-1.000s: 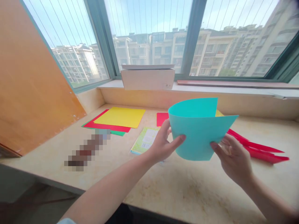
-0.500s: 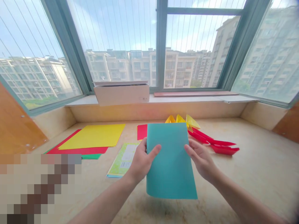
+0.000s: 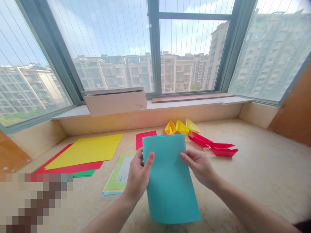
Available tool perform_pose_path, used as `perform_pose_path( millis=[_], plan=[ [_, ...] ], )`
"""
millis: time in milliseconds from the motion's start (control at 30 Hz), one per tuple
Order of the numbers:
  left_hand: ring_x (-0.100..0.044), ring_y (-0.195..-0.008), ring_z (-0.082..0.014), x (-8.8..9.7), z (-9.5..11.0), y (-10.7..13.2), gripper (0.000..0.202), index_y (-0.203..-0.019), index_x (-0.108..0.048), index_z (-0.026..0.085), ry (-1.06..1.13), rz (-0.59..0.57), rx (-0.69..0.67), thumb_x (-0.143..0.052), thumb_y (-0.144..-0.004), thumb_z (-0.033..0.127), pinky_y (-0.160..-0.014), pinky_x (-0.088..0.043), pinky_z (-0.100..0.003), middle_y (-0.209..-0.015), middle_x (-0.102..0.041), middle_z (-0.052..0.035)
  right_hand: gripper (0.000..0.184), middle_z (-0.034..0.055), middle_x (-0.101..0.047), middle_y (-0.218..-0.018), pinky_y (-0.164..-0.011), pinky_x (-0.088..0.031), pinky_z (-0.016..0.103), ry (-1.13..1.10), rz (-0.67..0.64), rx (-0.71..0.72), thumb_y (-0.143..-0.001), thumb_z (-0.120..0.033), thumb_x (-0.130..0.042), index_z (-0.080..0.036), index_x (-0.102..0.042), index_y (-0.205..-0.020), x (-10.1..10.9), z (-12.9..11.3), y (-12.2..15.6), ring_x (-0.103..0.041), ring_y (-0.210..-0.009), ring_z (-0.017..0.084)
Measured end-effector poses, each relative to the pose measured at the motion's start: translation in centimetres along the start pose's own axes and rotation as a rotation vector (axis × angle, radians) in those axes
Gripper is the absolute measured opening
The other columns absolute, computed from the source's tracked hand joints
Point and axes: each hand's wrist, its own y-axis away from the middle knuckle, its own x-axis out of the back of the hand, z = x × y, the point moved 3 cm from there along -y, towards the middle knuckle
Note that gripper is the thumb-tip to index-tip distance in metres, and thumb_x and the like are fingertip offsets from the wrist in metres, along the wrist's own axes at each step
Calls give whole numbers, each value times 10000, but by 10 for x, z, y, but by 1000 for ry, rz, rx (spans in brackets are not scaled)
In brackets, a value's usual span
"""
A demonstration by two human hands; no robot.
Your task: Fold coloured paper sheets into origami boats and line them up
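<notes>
A teal sheet of paper (image 3: 170, 187), bent over so that a second layer shows at its top edge, is held up above the stone surface. My left hand (image 3: 141, 173) grips its left edge, thumb lying on the front and fingers behind. On the opposite edge, my right hand (image 3: 200, 166) pinches the paper between thumb and fingers. Past the paper stand yellow folded paper boats (image 3: 181, 127). Red folded paper boats (image 3: 224, 151) lie to their right. A red piece of paper (image 3: 143, 139) is partly hidden behind the teal sheet.
Yellow sheets (image 3: 85, 150) lie over red and green ones at the left. A light green packet (image 3: 116, 181) is beside my left forearm. On the sill below the window, a white box (image 3: 116, 103) and a long reddish board (image 3: 191, 97) rest. A blurred patch covers the lower left.
The view has shifted, so the surroundings appear further left. Both hands keep hold of the teal paper, which has lowered slightly in view; its second layer now shows at the top.
</notes>
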Motion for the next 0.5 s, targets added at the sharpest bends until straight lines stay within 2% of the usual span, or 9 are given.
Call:
perform_pose_path(
  millis=[233,500],
  plan=[
    [-668,-915,-229,3,-3,-2,407,-1053,-641,173,52,9,-43,-682,-846,521,-791,-530,-294,-1011,-732,-77,347,45,-697,-776,-618,-489,286,-43,56,17,-854,-526,-685,-182,-701,-812,1,-1,0,-597,-692,183],
    [-665,-813,-211,2,-4,1,430,-1041,-646,182,95,30,-55,-730,-798,527,-707,-544,-288,-937,-725,-55,383,32,-655,-737,-607,-457,285,56,57,99,-906,-540,-605,-188,-690,-781,2,-3,2,-548,-672,178]
  ],
)
